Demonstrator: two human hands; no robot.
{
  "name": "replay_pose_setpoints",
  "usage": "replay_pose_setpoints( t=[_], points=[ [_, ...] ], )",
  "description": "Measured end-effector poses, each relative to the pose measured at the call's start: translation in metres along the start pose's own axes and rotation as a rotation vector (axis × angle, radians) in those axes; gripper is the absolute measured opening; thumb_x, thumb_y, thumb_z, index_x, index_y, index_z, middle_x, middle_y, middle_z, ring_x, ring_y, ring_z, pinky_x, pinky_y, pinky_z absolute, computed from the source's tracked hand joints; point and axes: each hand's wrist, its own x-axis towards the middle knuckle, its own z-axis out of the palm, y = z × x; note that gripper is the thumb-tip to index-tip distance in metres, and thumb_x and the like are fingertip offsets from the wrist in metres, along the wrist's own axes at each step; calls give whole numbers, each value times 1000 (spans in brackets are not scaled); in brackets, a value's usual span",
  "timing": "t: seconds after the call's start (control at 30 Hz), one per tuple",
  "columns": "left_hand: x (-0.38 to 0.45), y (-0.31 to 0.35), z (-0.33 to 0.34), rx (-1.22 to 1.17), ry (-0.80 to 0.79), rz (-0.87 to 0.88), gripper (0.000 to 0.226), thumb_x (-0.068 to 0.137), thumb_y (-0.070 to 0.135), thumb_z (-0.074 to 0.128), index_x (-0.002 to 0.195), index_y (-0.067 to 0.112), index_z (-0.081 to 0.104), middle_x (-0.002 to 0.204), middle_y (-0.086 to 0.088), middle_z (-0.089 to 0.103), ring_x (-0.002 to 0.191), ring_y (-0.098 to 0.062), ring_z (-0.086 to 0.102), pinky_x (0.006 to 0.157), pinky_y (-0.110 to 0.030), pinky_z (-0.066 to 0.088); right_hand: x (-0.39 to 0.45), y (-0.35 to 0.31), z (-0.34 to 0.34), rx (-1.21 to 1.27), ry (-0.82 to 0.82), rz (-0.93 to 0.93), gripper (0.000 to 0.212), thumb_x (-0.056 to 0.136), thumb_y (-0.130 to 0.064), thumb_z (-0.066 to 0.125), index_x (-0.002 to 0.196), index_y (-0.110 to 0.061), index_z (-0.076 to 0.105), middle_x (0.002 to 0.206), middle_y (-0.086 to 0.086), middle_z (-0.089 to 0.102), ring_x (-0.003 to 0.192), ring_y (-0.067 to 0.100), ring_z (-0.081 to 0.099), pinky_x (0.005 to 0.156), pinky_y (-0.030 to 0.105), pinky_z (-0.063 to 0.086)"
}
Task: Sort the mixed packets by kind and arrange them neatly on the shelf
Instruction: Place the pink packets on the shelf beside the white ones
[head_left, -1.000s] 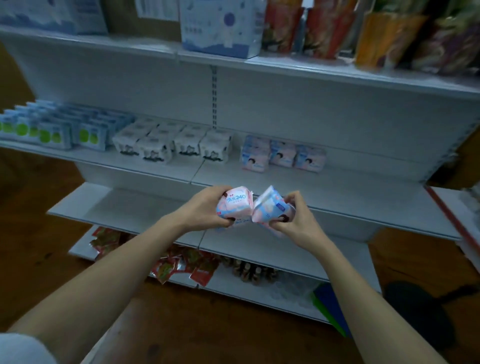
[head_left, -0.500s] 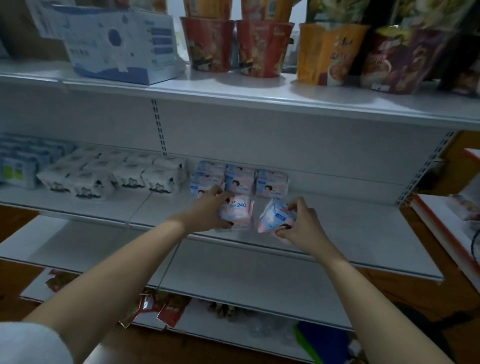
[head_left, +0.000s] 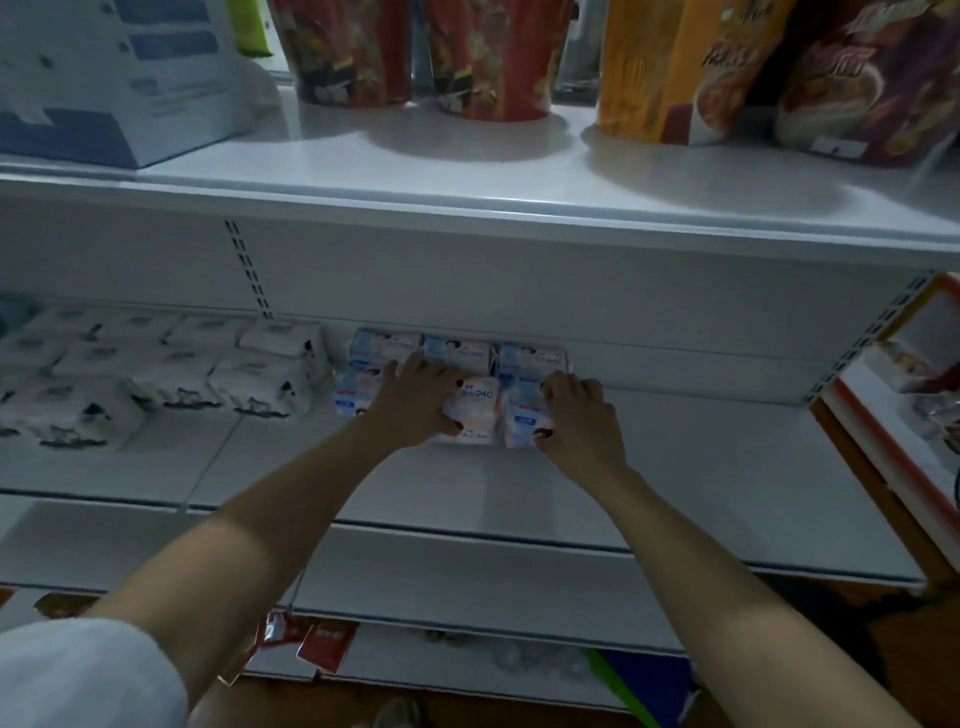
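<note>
White metal shelving (head_left: 675, 467) fills the view in dim light, with a slotted upright on its back panel and a brown floor below. On the top tier stand a blue-and-white carton (head_left: 119, 78), red printed tubs (head_left: 353, 52) and an orange pouch (head_left: 660, 67) — their lettering is too blurred to read. On the middle tier, a block of white packs (head_left: 171, 369) sits to the left; just beside it lies a row of pale blue-and-pink packets (head_left: 457, 351) against the back panel. In front of that row, two more packets rest on the shelf side by side. The left hand (head_left: 415, 400) grips a pink packet (head_left: 470, 413) marked "240", fingers curled over its top, thumb at its near edge. The right hand (head_left: 579, 421) holds the blue-pink packet (head_left: 524, 415) likewise — fingers curled round it, both forearms outstretched.
</note>
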Motion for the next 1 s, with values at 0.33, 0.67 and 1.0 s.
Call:
replay_pose_setpoints(
  t=[0.33,0.67,1.0],
  points=[
    [16,-39,54,-32,142,143,83,65,67,60,135,22,51,146,-4,44,136,-31,39,102,-69,32,29,-17,46,-39,21,9,63,62,-13,82,109,-18,39,116,8,49,102,28,43,65,40,51],
    [11,-26,43,-52,96,57,86,80,54,67,151,24,29,157,-3,27,148,-27,16,116,-64,10,15,-24,19,9,-136,71,54,88,-31,64,136,-17,44,138,4,44,127,25,37,98,38,38],
    [-106,2,-17,-250,330,-328,52,91,50,56,134,22,54,136,-4,54,132,-27,41,109,-43,32,-33,-107,-23,479,-124,34,12,95,-26,57,96,-14,58,85,0,59,79,19,56,70,33,45]
  ],
)
